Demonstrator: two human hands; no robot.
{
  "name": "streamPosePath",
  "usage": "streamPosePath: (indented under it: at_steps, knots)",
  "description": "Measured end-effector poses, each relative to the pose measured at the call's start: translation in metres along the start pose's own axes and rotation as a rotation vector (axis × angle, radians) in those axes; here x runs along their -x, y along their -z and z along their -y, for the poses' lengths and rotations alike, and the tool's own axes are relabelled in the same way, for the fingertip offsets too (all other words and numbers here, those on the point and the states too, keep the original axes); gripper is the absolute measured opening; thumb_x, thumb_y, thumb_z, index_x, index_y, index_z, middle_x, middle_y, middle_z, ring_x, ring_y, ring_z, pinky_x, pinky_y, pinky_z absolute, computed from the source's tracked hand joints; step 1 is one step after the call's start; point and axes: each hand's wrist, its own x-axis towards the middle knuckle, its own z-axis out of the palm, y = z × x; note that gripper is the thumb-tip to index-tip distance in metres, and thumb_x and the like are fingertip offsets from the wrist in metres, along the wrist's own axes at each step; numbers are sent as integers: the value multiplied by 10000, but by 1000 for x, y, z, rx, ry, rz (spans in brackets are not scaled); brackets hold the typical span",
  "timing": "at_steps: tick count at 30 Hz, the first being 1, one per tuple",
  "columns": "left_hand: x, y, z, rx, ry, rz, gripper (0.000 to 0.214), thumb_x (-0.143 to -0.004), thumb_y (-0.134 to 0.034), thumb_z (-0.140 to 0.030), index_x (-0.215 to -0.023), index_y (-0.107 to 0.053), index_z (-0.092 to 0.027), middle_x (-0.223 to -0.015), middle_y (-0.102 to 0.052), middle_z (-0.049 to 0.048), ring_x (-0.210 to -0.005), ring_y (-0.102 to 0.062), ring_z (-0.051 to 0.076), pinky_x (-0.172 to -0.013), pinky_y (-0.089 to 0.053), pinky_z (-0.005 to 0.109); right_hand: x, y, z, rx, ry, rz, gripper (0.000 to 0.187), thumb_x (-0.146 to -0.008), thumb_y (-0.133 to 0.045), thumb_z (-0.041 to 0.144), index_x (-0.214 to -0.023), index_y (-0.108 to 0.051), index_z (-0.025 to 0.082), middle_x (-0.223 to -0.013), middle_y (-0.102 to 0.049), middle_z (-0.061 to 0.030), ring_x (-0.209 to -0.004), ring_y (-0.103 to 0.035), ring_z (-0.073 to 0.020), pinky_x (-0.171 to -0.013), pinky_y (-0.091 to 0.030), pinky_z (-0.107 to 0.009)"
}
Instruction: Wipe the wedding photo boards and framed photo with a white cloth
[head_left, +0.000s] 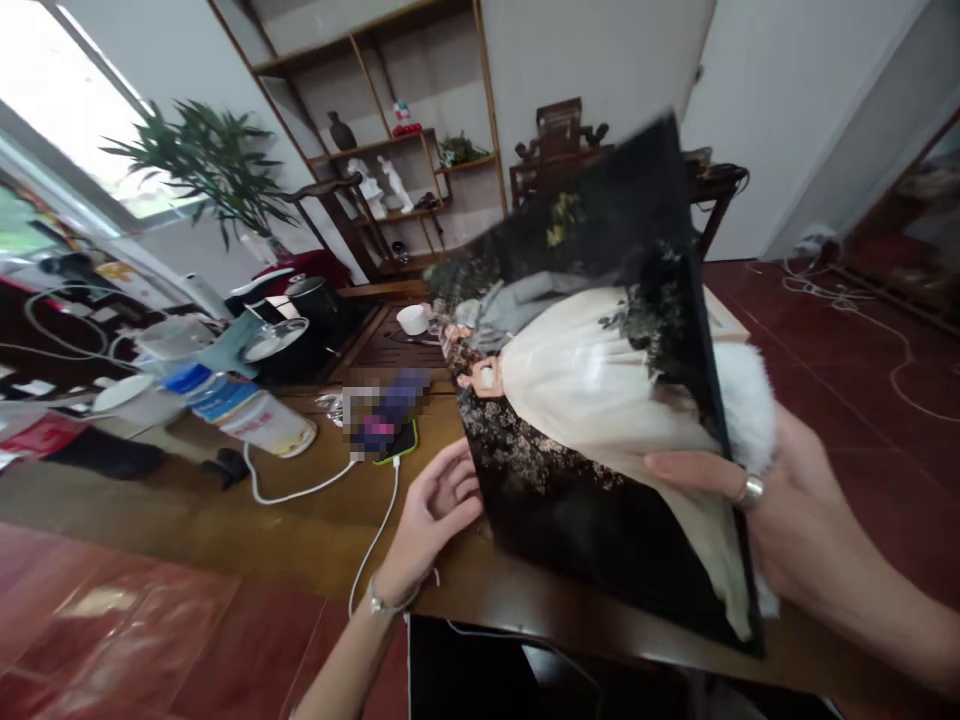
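Note:
A large glossy framed photo (592,370) is held tilted above the table, showing a person in a long white gown against dark foliage. My right hand (795,500) grips its right edge, the ringed thumb lying across the front and the other fingers hidden behind. A white fluffy cloth (742,400) pokes out behind that edge, close to the same hand; whether the fingers also hold it is unclear. At the opposite edge, my left hand (439,510) has curled fingers and thumb against the photo, with the fingertips partly hidden by it.
On the wooden table (322,520) stand a blue-capped bottle (247,410), a phone (401,440) on a white cable, a small white cup (412,320) and a dark pot (277,345). A black object (465,670) lies below the table edge. Shelves (420,80) rise behind.

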Motion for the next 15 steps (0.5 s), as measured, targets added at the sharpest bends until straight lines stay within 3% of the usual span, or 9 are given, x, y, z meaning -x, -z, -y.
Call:
streamPosePath:
  at_steps: [2, 4, 7, 9, 11, 15]
  knots:
    - [13, -3, 9, 174, 82, -91, 523, -745, -788, -379, -1222, -637, -229, -1306, -620, 86, -1270, -525, 283, -1105, -374, 388, 2, -7, -4, -129, -290, 0, 477, -558, -837, 334, -1008, -679, 313, -978, -732, 25, -918, -683, -277, -691, -555, -319]
    - [25, -7, 19, 353, 151, -186, 454, -709, -807, -403, -1120, -698, -245, -1229, -676, 51, -1245, -554, 277, -1102, -386, 384, 6, -12, -10, -162, -490, 21, 593, -505, -845, 352, -1069, -669, 302, -980, -739, 3, -915, -688, -310, -694, -564, -346]
    - [42, -15, 31, 541, 296, -296, 280, -725, -799, -288, -993, -736, -237, -1093, -739, 31, -1188, -607, 264, -1090, -406, 381, 10, -16, -19, -99, -574, 130, 647, -500, -834, 365, -1118, -651, 302, -1028, -737, -3, -910, -690, -315, -732, -564, -360]
    - [51, -17, 33, 627, 358, -330, 260, -756, -770, -229, -1012, -725, -230, -1061, -749, 34, -1137, -644, 261, -1063, -437, 389, 7, -14, -22, 13, -531, 193, 613, -538, -812, 402, -1119, -648, 294, -1068, -731, -10, -913, -688, -312, -775, -557, -373]
    - [57, -15, 30, 656, 400, -396, 285, -790, -735, -196, -1072, -700, -220, -1046, -753, 40, -1069, -682, 248, -1021, -480, 372, 1, -7, -22, 188, -416, 162, 554, -568, -783, 490, -1064, -666, 273, -1068, -732, -29, -899, -688, -320, -795, -554, -400]
    - [58, 1, 16, 608, 494, -530, 334, -863, -647, -176, -1197, -628, -188, -1036, -753, 55, -964, -724, 224, -926, -547, 325, -17, 22, -21, 652, 106, -74, 393, -664, -703, 548, -958, -652, 292, -1020, -737, -54, -854, -690, -331, -718, -561, -436]
